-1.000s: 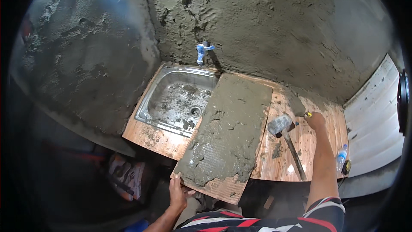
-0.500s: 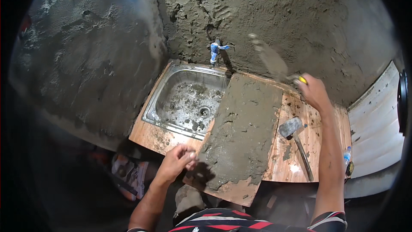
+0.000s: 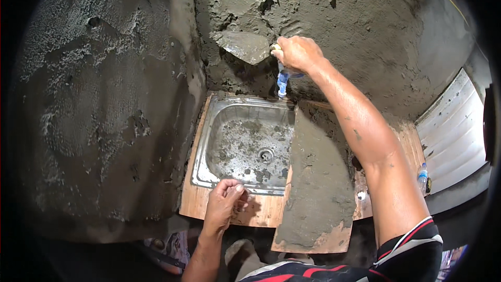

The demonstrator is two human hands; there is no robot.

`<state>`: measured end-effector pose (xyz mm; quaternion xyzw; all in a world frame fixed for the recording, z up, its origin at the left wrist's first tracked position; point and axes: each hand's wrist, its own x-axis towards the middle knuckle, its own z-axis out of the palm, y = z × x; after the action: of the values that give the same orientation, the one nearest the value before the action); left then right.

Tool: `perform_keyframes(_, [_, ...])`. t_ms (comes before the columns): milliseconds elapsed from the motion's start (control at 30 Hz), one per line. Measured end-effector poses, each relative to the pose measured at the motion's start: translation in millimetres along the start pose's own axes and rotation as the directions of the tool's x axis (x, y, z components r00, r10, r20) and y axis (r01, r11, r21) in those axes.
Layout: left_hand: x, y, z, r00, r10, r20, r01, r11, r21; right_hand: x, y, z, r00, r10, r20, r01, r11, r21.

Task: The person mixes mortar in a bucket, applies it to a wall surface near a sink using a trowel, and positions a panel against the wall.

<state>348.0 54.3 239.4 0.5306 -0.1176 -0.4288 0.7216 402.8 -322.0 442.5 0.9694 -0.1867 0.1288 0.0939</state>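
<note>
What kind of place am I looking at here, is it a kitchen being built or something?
Probably a kitchen or wash corner under construction. Rough wet plaster covers the walls, a steel sink sits spattered with mortar, and the right hand presses a trowel against the wall.

A person with bare forearms and bare left hand and right hand, wearing a short-sleeved black shirt trimmed with red and white stripes at the sleeve and chest.

Grey mortar board, silver sink, blue tap.
</note>
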Motion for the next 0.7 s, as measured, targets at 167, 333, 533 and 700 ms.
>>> perform_keyframes(167, [3.8, -5.7, -28.5, 0.997, -0.07, -0.043, 0.065, 0.992, -0.104, 20.3, 5.9, -11.1, 0.998, -0.015, -0.056, 0.01, 0.995, -0.095])
perform_keyframes(333, [18.7, -5.4, -34.1, 0.994, -0.101, 0.038, 0.106, 0.98, -0.169, 26.9, 14.8, -15.4, 0.996, -0.016, -0.087, 0.005, 0.992, -0.123])
perform_keyframes(533, [28.4, -1.1, -38.1, 0.996, -0.083, 0.015, 0.085, 0.981, -0.177, 27.0, 26.4, -27.2, 0.995, 0.003, -0.102, -0.018, 0.989, -0.148])
perform_keyframes(700, [33.3, -4.1, -44.2, 0.995, -0.103, 0.012, 0.103, 0.98, -0.17, 29.1, 32.6, -42.1, 0.995, 0.009, -0.096, -0.025, 0.985, -0.172])
